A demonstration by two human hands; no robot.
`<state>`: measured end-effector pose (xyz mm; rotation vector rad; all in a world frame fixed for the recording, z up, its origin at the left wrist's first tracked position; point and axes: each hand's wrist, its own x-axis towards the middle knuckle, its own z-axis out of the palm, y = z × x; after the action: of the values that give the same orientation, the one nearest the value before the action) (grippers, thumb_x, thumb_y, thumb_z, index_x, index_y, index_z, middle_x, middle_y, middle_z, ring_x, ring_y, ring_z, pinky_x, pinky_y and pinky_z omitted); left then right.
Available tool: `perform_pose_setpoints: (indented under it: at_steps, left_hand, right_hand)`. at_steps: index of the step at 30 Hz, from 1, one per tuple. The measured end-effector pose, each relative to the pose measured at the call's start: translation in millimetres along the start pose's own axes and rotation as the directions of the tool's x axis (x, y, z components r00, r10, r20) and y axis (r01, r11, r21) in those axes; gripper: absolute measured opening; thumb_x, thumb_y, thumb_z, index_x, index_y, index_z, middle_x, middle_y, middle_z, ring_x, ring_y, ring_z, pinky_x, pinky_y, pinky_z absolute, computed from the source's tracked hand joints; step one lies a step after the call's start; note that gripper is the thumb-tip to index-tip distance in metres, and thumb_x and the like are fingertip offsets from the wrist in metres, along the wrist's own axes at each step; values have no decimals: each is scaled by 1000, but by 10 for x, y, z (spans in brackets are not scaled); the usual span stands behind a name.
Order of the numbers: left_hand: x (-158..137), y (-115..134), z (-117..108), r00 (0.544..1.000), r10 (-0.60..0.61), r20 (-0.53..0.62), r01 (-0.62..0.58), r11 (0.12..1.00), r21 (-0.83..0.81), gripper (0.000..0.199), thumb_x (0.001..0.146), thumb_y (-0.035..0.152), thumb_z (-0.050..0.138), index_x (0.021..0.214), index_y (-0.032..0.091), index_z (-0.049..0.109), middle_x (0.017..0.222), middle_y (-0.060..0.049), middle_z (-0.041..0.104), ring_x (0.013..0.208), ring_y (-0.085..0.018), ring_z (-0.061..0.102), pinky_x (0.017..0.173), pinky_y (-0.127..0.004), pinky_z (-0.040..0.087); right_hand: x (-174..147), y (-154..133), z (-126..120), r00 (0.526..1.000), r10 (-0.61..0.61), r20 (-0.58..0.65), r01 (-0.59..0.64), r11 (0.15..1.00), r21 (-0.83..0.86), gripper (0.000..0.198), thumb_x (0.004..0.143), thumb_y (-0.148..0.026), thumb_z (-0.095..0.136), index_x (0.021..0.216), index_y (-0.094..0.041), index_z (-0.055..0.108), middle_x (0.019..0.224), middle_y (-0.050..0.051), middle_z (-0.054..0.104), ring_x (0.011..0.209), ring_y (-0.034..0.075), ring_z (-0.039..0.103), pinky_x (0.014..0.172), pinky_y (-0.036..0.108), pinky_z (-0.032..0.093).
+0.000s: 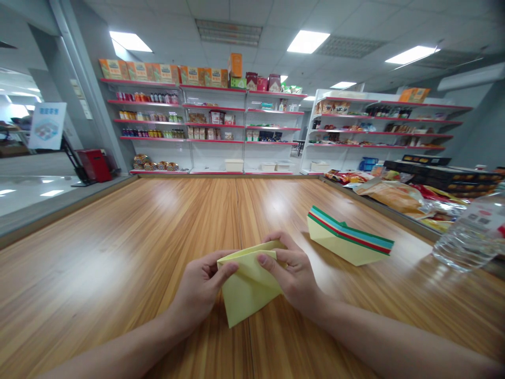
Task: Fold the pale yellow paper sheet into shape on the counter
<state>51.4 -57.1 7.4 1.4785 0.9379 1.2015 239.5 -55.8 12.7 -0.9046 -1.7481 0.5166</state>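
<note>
A folded sheet of pale yellow paper (250, 289) is held up between both hands, just above the wooden table (158, 252). My left hand (203, 281) pinches its upper left corner, thumb on the near side. My right hand (294, 271) grips the upper right part, thumb in front and fingers behind. Along the top the paper's layers stand apart, leaving a narrow opening. To the right lies a folded paper boat (347, 239), pale yellow with green, blue, white and red stripes along its upper edge. Neither hand touches the boat.
A clear plastic bottle (469, 231) stands at the right edge. Beyond the table's right rim lie snack packets (394, 195) and stacked black boxes (450, 176). Stocked shelves (213, 108) line the back. A red box (93, 164) and a sign (47, 126) stand at left.
</note>
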Motion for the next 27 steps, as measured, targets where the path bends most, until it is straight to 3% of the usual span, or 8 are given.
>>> perform_pose_setpoints:
  at_steps: [8,16,27]
  left_hand:
    - [-44,40,-1,999,48,6,-49,995,84,31,81,35,55,102,18,69,91,-7,72,83,-24,64,73,-31,50]
    - [-63,36,-15,996,83,32,-87,983,164,33,86,36,47,103,19,69,83,-5,72,75,-22,65,68,-29,50]
    - [-67,28,-29,989,134,55,-145,948,282,31,84,35,51,105,21,68,86,-4,73,79,-23,66,66,-26,50]
  right_hand:
    - [-6,36,-4,1000,18,10,-18,1000,2,23,85,-30,55,70,-20,70,94,5,51,86,18,53,77,32,44]
    - [-7,34,-6,998,60,32,-62,997,48,23,85,-30,54,72,-20,70,90,5,51,83,17,53,73,31,44]
    - [10,47,-23,997,70,33,-73,994,87,24,85,-29,55,69,-19,69,89,4,51,81,16,53,69,29,42]
